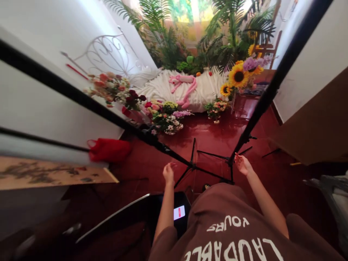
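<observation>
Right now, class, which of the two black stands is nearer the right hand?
The right stand: in this view, its pole ends beside the right hand, while the left stand passes by the left hand.

The glossy floor [214, 136] is dark red, with white walls [32, 47] rising towards its left and right edges. Along its far edge stands a white-draped bed [156, 85], a scrolled metal headboard [110, 54] at its left end; behind, a colourful backdrop [183, 12] glows brightly.
</observation>
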`<state>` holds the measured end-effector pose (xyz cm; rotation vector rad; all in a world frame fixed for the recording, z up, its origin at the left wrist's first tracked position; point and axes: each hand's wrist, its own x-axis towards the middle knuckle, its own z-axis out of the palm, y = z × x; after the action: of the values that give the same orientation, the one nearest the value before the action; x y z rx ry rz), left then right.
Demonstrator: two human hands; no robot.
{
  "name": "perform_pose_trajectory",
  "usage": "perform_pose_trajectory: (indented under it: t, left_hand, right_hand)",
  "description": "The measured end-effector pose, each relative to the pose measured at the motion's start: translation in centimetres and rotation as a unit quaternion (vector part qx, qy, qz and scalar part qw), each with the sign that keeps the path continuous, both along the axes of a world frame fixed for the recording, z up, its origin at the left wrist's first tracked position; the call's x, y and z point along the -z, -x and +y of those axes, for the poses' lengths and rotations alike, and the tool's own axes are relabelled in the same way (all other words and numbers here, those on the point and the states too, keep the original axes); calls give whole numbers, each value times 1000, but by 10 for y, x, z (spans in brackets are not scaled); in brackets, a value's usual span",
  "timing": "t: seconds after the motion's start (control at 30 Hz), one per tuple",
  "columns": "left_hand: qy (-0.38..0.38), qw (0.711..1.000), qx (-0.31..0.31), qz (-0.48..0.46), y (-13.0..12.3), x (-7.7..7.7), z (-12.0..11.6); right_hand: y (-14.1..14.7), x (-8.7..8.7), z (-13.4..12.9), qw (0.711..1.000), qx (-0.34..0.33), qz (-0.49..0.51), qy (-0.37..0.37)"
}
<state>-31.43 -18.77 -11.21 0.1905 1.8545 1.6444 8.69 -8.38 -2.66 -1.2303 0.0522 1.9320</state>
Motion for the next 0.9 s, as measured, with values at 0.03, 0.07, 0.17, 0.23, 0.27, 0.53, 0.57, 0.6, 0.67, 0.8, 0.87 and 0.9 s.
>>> perform_pose_trajectory:
  t: [0.03,0.07,0.17,0.23,0.27,0.53,0.57,0.6,0.67,0.8,0.87,0.9]
  left_hand:
    - [-26,999,-36,31,17,-12,0]
    - [-49,995,-59,65,30,-25,1]
    - [-120,979,-64,154,46,-67,17]
    - [-154,965,-34,209,43,-91,33]
    - [-158,958,-13,240,40,-100,42]
    - [-159,945,97,269,37,-117,68]
    - [-162,947,104,257,38,-117,67]
    - [-166,950,107,242,39,-117,66]
    - [-172,957,109,206,40,-118,64]
    - [-181,964,114,160,39,-121,62]
    - [-183,965,111,153,39,-122,62]
    - [-186,965,109,151,39,-122,62]
  right_hand:
    - [4,0,0,1000,-10,0,-2]
    - [9,1,1,1000,-20,1,-3]
    - [27,4,0,999,-52,4,0]
    - [43,6,-1,997,-79,2,3]
    - [53,7,-2,995,-96,2,3]
    - [171,-15,-4,938,-335,10,-90]
    - [190,-20,-5,925,-363,18,-110]
    - [209,-25,-6,912,-389,27,-128]
    - [246,-35,-7,888,-436,42,-139]
    - [301,-51,-10,867,-462,111,-150]
    - [317,-55,-11,862,-459,155,-148]
    - [323,-56,-11,863,-453,169,-148]
